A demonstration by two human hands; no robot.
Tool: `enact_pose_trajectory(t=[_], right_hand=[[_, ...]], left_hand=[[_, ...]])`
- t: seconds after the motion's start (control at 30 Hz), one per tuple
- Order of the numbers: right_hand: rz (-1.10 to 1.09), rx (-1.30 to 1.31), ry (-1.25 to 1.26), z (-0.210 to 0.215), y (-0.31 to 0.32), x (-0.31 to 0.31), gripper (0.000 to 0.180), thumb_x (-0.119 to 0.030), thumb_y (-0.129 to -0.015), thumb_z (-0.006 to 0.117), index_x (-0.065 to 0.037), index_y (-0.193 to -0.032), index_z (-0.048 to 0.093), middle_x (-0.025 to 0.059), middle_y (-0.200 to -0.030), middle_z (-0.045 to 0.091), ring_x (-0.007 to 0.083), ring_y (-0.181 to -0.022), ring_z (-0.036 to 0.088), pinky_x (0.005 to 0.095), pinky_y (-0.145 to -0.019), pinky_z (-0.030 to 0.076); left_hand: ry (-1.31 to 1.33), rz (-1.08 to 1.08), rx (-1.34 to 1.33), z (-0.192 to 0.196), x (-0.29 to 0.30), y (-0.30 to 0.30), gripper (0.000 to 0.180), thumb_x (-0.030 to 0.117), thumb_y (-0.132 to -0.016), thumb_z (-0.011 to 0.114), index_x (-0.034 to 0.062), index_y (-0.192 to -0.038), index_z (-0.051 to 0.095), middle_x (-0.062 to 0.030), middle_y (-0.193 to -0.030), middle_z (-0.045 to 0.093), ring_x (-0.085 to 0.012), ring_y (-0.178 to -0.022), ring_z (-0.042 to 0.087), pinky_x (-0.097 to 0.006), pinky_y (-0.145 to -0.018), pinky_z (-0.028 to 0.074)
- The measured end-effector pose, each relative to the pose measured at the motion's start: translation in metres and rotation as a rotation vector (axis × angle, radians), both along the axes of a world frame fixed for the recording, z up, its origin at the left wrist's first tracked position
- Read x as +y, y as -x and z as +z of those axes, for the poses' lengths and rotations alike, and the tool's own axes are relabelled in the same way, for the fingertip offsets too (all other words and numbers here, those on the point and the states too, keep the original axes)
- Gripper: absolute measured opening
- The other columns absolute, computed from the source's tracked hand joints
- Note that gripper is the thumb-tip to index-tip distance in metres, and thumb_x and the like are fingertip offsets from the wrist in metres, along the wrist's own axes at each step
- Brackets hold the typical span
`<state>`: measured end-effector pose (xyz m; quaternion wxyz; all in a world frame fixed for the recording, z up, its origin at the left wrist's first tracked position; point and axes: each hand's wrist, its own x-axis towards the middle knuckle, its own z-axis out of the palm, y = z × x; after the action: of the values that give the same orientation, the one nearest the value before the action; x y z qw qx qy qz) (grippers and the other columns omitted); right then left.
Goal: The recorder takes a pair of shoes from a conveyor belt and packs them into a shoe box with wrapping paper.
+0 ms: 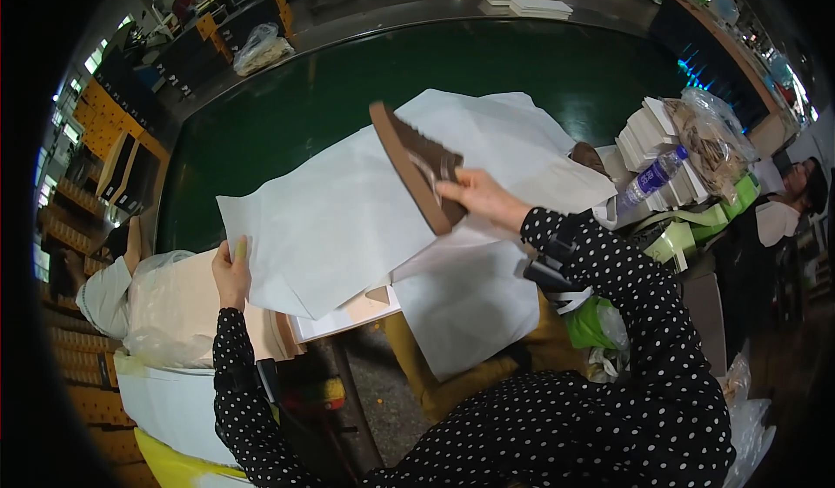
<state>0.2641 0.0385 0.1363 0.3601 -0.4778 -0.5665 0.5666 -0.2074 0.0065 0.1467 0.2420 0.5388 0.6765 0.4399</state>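
Note:
In my right hand [485,197] is a brown shoe [410,162], raised over the sheets and tilted with its sole turned to the left. My fingers grip it around the heel end. My left hand [231,272] pinches the left edge of a large white paper sheet [317,218] between thumb and fingers. More white sheets lie under and beyond the shoe, and one sheet [470,314] hangs down over my lap. Part of another brown shoe [590,157] shows at the right end of the sheets, mostly hidden.
A green work surface [348,75] stretches beyond the sheets. At right stand stacked white pieces [648,131], a bottle with a purple label [651,180] and a clear bag [709,136] of brown material. A person [787,201] is at the right; another person's arm [130,249] shows at left.

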Motion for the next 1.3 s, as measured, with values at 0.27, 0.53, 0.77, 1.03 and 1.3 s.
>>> enact_pose_trajectory(t=[0.27,0.53,0.77,1.03,1.3], right_hand=[[0.075,-0.022,0.314,-0.05,0.005,-0.024,0.024,-0.027,-0.095,0.064,-0.004,-0.093,0.067,-0.0019,-0.084,0.063,0.006,-0.074,0.053,0.0222,-0.066,0.04],[-0.031,-0.059,0.585,-0.018,0.018,-0.029,0.03,-0.024,-0.091,0.064,0.0,-0.109,0.061,0.0036,-0.098,0.063,0.0111,-0.091,0.057,0.028,-0.081,0.046],[-0.012,0.26,0.261,-0.017,0.015,-0.027,0.035,-0.026,-0.09,0.066,0.002,-0.11,0.06,0.0065,-0.101,0.064,0.0141,-0.092,0.059,0.029,-0.08,0.048],[0.285,-0.484,0.227,-0.035,0.039,-0.016,0.049,-0.034,-0.09,0.067,0.007,-0.116,0.059,0.0113,-0.105,0.064,0.0181,-0.096,0.059,0.0301,-0.084,0.046],[0.348,-0.232,0.369,-0.043,0.049,-0.012,0.058,-0.034,-0.089,0.064,0.016,-0.115,0.057,0.0176,-0.099,0.064,0.0243,-0.086,0.059,0.0362,-0.073,0.048]], left_hand=[[0.017,-0.06,-0.051,0.022,0.032,-0.009,0.025,0.025,-0.095,0.065,-0.0003,-0.092,0.066,0.0049,-0.074,0.059,-0.0017,-0.063,0.041,-0.02,-0.055,0.033],[0.138,-0.073,-0.14,0.065,0.062,-0.054,0.023,0.028,-0.093,0.068,0.0063,-0.086,0.067,0.0092,-0.07,0.051,-0.0019,-0.063,0.038,-0.02,-0.058,0.031],[0.09,-0.094,-0.339,0.107,0.063,-0.071,0.023,0.029,-0.093,0.068,0.0063,-0.097,0.069,0.0052,-0.085,0.062,-0.0024,-0.074,0.054,-0.016,-0.069,0.041],[0.201,-0.219,-0.369,0.105,0.082,-0.096,0.023,0.025,-0.094,0.066,0.0037,-0.104,0.067,-0.002,-0.095,0.068,-0.0068,-0.079,0.061,-0.021,-0.072,0.048],[0.135,-0.292,-0.606,0.114,0.09,-0.211,0.023,0.023,-0.093,0.067,0.0021,-0.102,0.067,-0.0028,-0.091,0.069,-0.0113,-0.077,0.064,-0.026,-0.069,0.051]])
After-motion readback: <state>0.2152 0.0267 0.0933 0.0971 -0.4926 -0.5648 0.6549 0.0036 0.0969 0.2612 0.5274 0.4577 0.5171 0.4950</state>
